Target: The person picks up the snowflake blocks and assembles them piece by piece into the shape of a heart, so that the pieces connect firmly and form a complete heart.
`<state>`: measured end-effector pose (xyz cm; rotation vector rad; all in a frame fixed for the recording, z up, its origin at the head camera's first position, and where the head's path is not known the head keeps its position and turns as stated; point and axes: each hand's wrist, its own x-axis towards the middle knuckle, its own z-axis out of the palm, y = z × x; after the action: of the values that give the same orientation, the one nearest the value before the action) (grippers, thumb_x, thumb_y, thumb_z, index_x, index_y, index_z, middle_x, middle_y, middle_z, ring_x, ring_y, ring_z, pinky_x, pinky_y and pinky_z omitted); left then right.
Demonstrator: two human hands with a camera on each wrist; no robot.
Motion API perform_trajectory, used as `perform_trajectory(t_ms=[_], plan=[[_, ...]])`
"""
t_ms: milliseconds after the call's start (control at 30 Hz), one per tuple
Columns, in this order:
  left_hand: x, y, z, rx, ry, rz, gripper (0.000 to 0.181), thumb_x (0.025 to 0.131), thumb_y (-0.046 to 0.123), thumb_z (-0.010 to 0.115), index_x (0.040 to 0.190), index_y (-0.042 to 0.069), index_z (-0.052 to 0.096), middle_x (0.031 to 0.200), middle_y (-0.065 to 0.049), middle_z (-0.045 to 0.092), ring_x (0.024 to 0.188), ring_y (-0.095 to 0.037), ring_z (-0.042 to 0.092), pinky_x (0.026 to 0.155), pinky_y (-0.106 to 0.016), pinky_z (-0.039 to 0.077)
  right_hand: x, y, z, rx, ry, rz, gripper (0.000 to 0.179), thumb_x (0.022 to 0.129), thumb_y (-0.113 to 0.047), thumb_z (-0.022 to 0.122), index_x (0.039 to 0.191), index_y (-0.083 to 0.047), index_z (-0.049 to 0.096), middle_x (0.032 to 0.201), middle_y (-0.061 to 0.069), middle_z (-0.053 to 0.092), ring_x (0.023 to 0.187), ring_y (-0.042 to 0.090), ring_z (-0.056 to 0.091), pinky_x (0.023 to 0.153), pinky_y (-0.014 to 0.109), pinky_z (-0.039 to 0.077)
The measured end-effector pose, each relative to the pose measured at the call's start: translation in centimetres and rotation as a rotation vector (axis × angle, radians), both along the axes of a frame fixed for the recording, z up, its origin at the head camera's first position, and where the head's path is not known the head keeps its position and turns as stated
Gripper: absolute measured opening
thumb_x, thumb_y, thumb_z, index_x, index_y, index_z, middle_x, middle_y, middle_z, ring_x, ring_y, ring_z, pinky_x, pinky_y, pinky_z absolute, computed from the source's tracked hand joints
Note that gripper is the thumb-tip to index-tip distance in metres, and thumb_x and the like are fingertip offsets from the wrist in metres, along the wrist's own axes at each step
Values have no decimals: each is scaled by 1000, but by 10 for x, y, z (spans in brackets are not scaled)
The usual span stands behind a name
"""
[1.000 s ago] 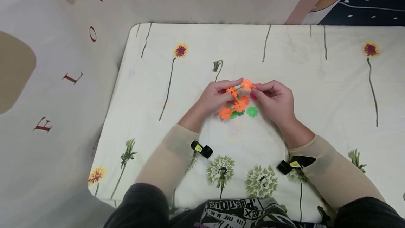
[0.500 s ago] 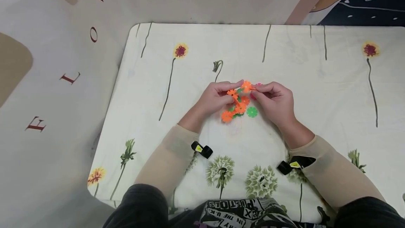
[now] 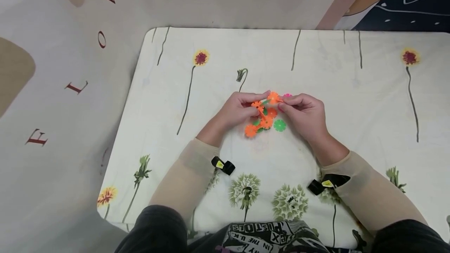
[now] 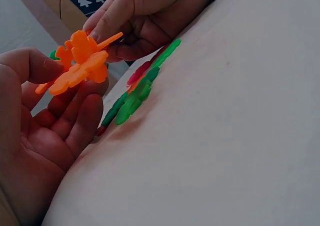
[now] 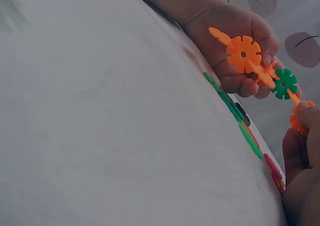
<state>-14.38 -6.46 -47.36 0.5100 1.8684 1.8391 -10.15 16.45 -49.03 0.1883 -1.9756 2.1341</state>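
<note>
In the head view my left hand (image 3: 238,109) pinches a chain of orange slotted snowflake discs (image 3: 266,122) between thumb and fingers. My right hand (image 3: 307,114) grips an orange disc (image 3: 273,97) at the chain's far end with thumb and forefinger. Seen from the right wrist, a green disc (image 5: 285,83) links the orange parts between both hands. The left wrist view shows the orange discs (image 4: 82,63) joined at angles, held above the table. Beneath the hands lie loose discs, among them a light green disc (image 3: 279,125) and a pink disc (image 3: 287,95) partly behind my right fingers.
A white cloth with printed flowers covers the table (image 3: 344,100). A pale printed curtain (image 3: 70,128) stands along the left and far edges. Green discs (image 4: 134,103) and a red disc (image 4: 138,74) lie close below the held chain.
The held chain tilts slightly and its lower end sinks a little. Both hands keep their hold and stay nearly in place.
</note>
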Motion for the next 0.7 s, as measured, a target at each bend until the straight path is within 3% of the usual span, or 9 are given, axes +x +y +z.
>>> perform_trajectory(t_ms=[233, 367, 500, 700], plan=[[-1, 0, -5, 5, 5, -2, 54, 97, -9, 57, 147, 12, 65, 139, 2, 70, 71, -26, 61, 72, -29, 56, 0, -1, 0, -4, -6, -1, 11, 86, 20, 78, 96, 15, 75, 96, 5, 81, 88, 13, 79, 83, 26, 61], [-1, -1, -4, -67, 2, -8, 63, 95, -4, 55, 151, 22, 64, 109, -5, 68, 67, -25, 55, 64, -29, 51, -1, -1, -2, 1, 30, 34, 12, 89, 19, 76, 100, 15, 75, 103, 6, 81, 94, 13, 78, 84, 25, 61], [0, 0, -2, -163, 27, -17, 66, 90, 0, 56, 152, 23, 60, 113, -4, 64, 66, -23, 51, 59, -30, 45, -2, -2, -2, 68, 88, 69, 19, 90, 20, 72, 107, 11, 78, 107, 12, 80, 97, 14, 77, 86, 24, 60], [0, 3, -1, -175, 11, 11, 45, 99, 3, 60, 143, 11, 64, 117, -5, 69, 85, -23, 62, 72, -31, 53, -2, 1, -4, 249, 182, 66, 24, 91, 18, 72, 111, 8, 78, 108, 22, 77, 96, 11, 73, 83, 20, 58]])
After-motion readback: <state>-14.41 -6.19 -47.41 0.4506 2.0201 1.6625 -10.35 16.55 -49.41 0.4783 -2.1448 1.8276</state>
